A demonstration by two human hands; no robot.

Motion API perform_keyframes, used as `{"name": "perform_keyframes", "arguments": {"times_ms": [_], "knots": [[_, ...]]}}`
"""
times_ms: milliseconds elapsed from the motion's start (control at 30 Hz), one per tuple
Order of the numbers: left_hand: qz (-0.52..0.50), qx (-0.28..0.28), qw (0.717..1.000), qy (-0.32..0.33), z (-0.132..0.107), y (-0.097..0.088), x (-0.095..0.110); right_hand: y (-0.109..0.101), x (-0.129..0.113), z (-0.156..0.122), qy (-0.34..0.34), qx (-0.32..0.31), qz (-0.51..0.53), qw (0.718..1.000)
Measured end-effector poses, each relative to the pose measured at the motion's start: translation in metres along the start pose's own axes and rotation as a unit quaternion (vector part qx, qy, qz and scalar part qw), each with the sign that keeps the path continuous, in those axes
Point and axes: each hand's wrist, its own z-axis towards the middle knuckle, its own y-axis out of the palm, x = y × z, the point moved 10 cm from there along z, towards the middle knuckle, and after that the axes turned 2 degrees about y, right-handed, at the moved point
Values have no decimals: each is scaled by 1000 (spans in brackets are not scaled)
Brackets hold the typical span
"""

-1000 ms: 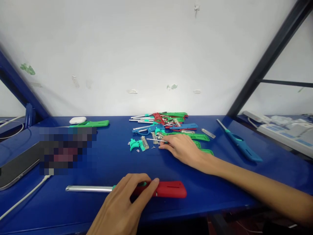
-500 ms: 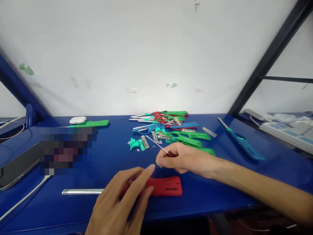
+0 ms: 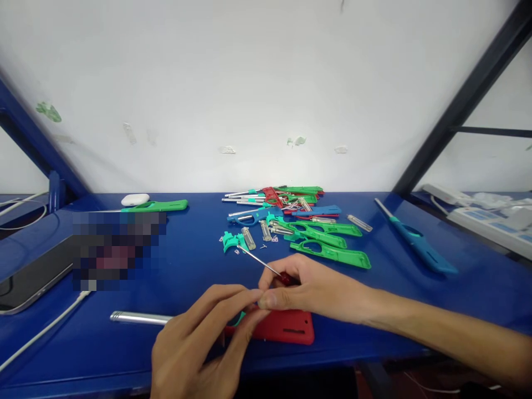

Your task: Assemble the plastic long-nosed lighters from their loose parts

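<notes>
In front of me a red long-nosed lighter (image 3: 286, 328) lies on the blue table (image 3: 187, 260), its silver tube (image 3: 139, 317) pointing left. My left hand (image 3: 203, 332) is over the lighter's middle, hiding much of it, with thumb and fingertips pinched together. My right hand (image 3: 311, 291) grips a screwdriver (image 3: 265, 263) by its dark red handle, the thin shaft pointing up and left. Its thumb and index fingertips meet those of my left hand above the red body. Whatever is pinched there is too small to make out.
Opened green lighter shells (image 3: 332, 255), clear fuel tanks (image 3: 359, 223), teal triggers (image 3: 233, 241) and tiny screws lie behind my hands. A blue lighter (image 3: 419, 244) rests right, a green one (image 3: 160, 206) at back left. A black phone-like device (image 3: 37, 271) and white cable (image 3: 45, 332) are left.
My right hand has come down and left, so its fingertips now meet my left hand's. My left fingers have drawn together. The screwdriver has moved with the right hand.
</notes>
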Motion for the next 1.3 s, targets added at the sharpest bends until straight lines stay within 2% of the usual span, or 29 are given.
{"name": "perform_keyframes", "arguments": {"times_ms": [100,300,533,667,933,1033,1167,1300], "knots": [[0,11,1000,2,0,-3,-1,-2,0,0,5,14,-20,1000],[-78,-34,995,-54,11,6,-9,0,-3,0,-5,18,-35,999],[-86,-31,996,-18,10,9,-2,-5,-9,-3,-20,52,-75,996],[-84,-23,996,1,8,7,1,-5,-8,-1,-26,40,-67,997],[-126,-40,988,-76,8,11,-16,-8,-12,-2,-44,42,-80,995],[-115,-19,992,-55,7,6,-12,-4,-12,-3,-35,30,-61,997],[-91,1,996,-17,7,3,-6,-4,-13,-5,-33,46,-60,997],[-77,2,997,-12,5,4,-8,-5,-15,-5,-49,59,-65,995]]}}
